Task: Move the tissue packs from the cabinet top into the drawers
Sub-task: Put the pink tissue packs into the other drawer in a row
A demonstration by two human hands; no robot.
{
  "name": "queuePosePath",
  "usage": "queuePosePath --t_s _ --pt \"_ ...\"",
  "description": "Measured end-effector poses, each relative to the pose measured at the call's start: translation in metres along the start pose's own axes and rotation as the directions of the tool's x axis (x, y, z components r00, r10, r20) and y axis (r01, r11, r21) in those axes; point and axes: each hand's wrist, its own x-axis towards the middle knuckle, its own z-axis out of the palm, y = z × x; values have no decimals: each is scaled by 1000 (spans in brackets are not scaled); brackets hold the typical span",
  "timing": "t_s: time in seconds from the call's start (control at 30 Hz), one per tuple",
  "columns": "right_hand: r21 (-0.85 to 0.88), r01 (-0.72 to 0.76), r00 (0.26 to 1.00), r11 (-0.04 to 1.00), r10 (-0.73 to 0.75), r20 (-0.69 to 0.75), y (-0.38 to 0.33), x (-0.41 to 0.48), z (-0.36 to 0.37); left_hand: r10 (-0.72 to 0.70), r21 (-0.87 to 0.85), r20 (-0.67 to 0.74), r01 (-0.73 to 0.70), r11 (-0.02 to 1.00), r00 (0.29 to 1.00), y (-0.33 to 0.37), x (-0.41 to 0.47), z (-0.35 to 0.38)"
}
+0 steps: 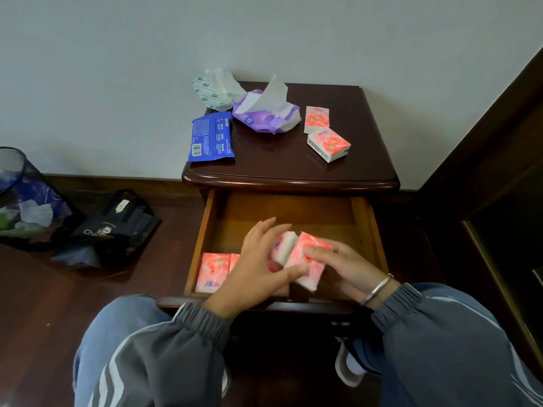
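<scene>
Both hands, the left hand [258, 259] and right hand [338, 265], are gripping pink pocket-tissue packs [305, 254] between them, ideally settling them flat in the open drawer [368, 230].

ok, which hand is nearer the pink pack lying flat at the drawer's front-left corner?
Left. The left hand sits right beside the flat pink pack, overlapping its edge; the right hand is farther right, on a held pack.

A mesh wastebasket [17, 198], seemingly holding crumpled paper, stands on the dark wood floor [58, 304] by the wall [117, 69]; a black bag [117, 227] slumps just beside it.
</scene>
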Motion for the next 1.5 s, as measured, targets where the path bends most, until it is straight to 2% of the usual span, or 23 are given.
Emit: queuePosePath --t_s 0.07,0.17,0.23,0.3,0.37,0.5,0.63,0.73,0.8,0.87,0.93,1.03,1.1,1.2,1.3,1.4,1.5 --pt "64 -16 999 998 14 30 1 2 -5 -60 -214 -27 53 975 998 -1 1 -2" --pt "77 -18 1000 997 16 22 2 5 -8 -214 -550 -47 153 821 976 0 3 -3" --pt "68 -7 1000 998 6 26 2 5 -9 -281 -669 -7 205 714 960 -1 4 -4" --pt "34 -1 999 999 0 43 1 4 -10 -322 -679 38 261 686 946 0 4 -6" --pt "3 -3 999 1000 3 39 -1 2 -11 -326 -609 93 312 729 941 5 2 -6" --pt "-3 3 999 1000 -3 50 -6 -1 -12 -300 -358 158 338 870 941 17 -3 -5" --pt "-34 72 992 997 -68 108 -12 -4 -17 -230 -402 238 311 861 944 27 -3 -7" --pt "-107 75 994 991 -65 88 -15 -5 -32 -205 -401 177 260 878 963 31 0 -7" --pt "-180 74 997 981 -74 4 -15 -3 -48 -181 -255 85 197 947 980 32 4 -5" --pt "-294 40 991 955 -77 -114 -10 0 -68 -48 76 45 45 996 998 32 9 1" --pt "-352 -18 964 936 -78 -255 -5 4 -83 69 376 130 -114 920 989 31 13 13" --pt "-300 -40 916 953 -85 -392 -2 10 -89 15 563 266 -168 809 964 26 17 26" --pt "-290 -28 905 956 -99 -413 0 12 -88 14 569 258 -164 806 966 22 17 22" --pt "-392 -13 917 920 -145 -371 1 13 -81 71 457 214 -164 874 974 22 17 12" --pt "-506 -5 936 863 -173 -306 2 13 -74 97 459 270 -217 861 958 26 17 21" --pt "-600 -48 930 798 -183 -319 3 14 -72 -65 605 366 -184 774 928 22 18 35" --pt "-656 -69 936 751 -178 -303 6 15 -69 -160 661 373 -140 737 914 12 17 34"
